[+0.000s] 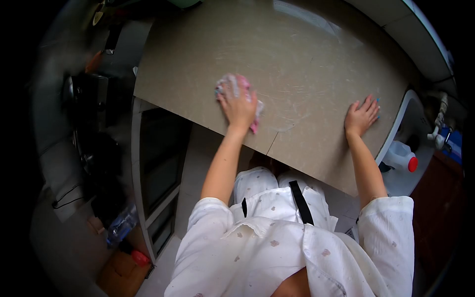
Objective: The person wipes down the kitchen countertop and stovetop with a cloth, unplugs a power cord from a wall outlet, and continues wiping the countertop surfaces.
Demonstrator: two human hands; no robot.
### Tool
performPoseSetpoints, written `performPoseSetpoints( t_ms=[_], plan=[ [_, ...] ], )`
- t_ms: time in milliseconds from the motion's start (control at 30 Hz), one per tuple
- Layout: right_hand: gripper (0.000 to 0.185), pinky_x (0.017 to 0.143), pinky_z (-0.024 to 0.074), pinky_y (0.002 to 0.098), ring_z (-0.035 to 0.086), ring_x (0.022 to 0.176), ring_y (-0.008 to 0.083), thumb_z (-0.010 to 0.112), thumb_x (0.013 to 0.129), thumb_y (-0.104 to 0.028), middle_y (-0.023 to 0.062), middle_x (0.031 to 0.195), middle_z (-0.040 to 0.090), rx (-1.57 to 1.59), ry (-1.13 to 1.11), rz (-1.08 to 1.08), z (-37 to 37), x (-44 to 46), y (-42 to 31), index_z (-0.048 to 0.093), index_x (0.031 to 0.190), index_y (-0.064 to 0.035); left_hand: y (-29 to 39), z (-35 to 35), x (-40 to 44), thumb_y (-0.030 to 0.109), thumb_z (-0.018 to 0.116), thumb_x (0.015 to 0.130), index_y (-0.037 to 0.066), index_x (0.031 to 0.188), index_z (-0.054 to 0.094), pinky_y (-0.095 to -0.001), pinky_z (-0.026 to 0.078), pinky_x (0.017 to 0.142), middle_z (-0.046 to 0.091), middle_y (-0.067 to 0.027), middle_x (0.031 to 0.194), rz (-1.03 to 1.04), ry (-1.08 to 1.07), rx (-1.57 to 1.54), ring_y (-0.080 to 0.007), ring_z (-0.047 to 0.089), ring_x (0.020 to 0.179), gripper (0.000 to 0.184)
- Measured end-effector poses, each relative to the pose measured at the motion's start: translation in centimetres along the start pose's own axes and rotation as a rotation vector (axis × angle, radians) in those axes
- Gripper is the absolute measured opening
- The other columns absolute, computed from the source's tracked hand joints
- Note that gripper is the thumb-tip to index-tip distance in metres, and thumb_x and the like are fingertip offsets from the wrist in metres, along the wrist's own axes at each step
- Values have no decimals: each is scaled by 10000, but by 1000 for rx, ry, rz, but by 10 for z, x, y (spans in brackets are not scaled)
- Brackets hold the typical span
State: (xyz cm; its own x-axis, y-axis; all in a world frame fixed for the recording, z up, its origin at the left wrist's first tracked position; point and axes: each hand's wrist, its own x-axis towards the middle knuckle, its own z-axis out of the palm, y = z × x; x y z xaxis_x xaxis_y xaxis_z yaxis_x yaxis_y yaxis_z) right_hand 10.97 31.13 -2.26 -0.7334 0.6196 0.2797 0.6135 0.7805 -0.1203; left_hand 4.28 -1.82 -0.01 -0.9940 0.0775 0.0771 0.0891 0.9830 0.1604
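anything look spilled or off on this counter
Yes, mildly: pale, wet-looking streaks are smeared over the glossy beige countertop, mainly right of the crumpled pink-and-white cloth under the left hand. They break up the otherwise even surface, possibly soapy residue. No obvious damage shows.

The left hand (239, 110) hides much of the crumpled pink-and-white cloth (243, 81), and the top edge crops a rounded green object (186, 3)

No text, label, brand, number or sign can be read here
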Motion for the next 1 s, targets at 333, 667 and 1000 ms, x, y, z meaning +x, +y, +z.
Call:
performPoseSetpoints(
  t_ms=[333,667,1000],
  plan=[
    [521,1038,159,497,243,1274,346,451,809,-302,160,1355,316,-2,-9,28,-5,-1,-5,376,1285,-103,7,16,54,503,502,776,50,1343,270,-593,75,1002,175,-222,1403,-143,48,32,-418,108,1298,762],
    [527,1041,160,486,248,1271,348,458,808,-303,163,1349,325,43,-3,14,-4,0,-2,371,1287,-102,117,1,-58,515,571,705,96,1352,283,-574,63,1010,162,-166,1426,465,-197,-333,-370,88,1321,823],
    [518,1041,168,479,258,1268,347,458,808,-303,161,1348,333,24,25,20,-2,0,-3,387,1278,-96,-152,2,48,464,451,825,116,1378,190,-561,86,1019,196,-191,1408,-380,68,92,-407,115,1301,704]
  ],
)
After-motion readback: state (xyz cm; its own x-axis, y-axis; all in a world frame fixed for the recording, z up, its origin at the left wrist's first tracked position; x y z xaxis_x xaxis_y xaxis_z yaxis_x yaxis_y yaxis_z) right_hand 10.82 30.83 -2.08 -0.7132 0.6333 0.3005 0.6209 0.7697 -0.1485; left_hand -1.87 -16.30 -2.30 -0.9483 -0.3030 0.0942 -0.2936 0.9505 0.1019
